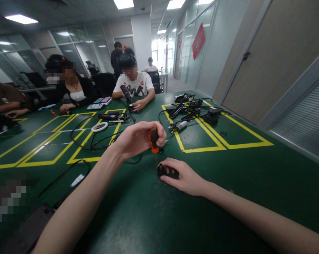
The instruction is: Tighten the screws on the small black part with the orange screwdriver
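screwdriver (154,143) fills left hand (135,140); right hand (186,178) pinches part (161,171).

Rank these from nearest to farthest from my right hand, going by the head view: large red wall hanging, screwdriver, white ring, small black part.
1. Small black part: in the right hand itself.
2. Screwdriver: just above and to the left, in the left hand.
3. White ring: farther off, to the left.
4. Large red wall hanging: far back, toward the right.
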`<state>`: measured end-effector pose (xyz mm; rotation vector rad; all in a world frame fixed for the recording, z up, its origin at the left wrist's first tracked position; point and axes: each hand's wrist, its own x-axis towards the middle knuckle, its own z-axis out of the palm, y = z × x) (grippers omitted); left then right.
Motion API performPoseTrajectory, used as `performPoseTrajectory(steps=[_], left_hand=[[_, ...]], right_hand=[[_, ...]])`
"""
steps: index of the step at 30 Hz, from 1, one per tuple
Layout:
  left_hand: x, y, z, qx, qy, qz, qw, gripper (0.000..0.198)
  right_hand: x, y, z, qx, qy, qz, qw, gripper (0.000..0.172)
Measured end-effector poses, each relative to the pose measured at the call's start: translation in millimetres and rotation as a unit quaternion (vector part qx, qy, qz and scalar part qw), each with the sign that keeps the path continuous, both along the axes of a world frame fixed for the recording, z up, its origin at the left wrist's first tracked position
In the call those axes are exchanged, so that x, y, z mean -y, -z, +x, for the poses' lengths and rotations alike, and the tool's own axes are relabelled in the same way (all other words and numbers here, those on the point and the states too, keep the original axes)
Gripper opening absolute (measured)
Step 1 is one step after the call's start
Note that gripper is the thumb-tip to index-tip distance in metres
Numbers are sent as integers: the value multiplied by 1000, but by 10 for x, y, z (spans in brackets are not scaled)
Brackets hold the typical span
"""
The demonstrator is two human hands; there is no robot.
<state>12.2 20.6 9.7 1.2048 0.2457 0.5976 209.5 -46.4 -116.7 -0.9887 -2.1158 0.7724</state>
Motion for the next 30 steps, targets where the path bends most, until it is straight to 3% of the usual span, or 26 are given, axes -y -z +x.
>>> performPoseTrajectory(steps=[8, 12, 24, 30], left_hand=[[-6, 18, 14, 3, -10, -4, 1000, 21], [-22, -7, 1, 2, -8, -4, 1000, 36], [46, -28, 10, 4, -23, 18, 1000, 20], [26, -39, 28, 18, -25, -11, 999, 20]], right_hand=[[-9, 19, 0, 5, 4, 0, 1000, 22], [-9, 17, -1, 1, 3, 4, 1000, 22], [-8, 25, -3, 3, 5, 6, 1000, 22], [-5, 14, 2, -2, 4, -2, 1000, 22]])
